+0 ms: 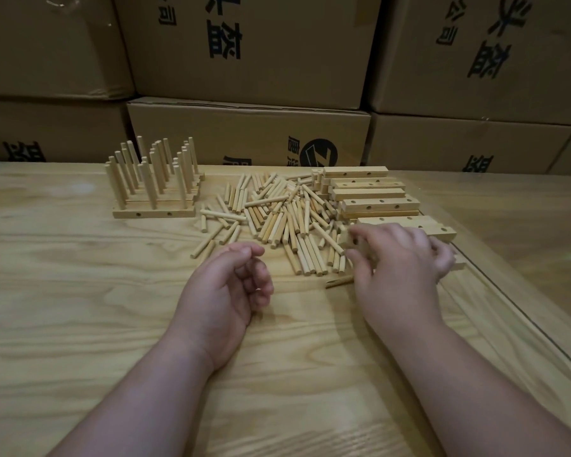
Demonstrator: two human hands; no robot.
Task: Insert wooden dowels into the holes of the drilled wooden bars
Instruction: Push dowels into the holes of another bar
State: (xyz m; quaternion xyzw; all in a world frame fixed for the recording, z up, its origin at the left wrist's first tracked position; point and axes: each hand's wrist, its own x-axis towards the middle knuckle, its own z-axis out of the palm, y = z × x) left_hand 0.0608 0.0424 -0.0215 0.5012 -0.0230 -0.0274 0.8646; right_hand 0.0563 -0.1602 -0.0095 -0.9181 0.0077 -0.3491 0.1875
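A heap of loose wooden dowels (277, 216) lies in the middle of the wooden table (80, 291). To its right, drilled wooden bars (379, 204) are stacked in a stepped row. My right hand (399, 262) grips the nearest drilled bar (409, 224) at the front of that row, fingers curled over its top and left end. My left hand (231, 288) rests on the table in front of the heap, palm turned inward, fingers loosely curled and holding nothing. At the back left stand several bars with upright dowels (152, 183) set in their holes.
Stacked cardboard boxes (251, 61) with black printing wall off the back of the table. One darker dowel (338, 282) lies alone just left of my right hand. The table's right edge (508, 308) runs diagonally past the bar stack.
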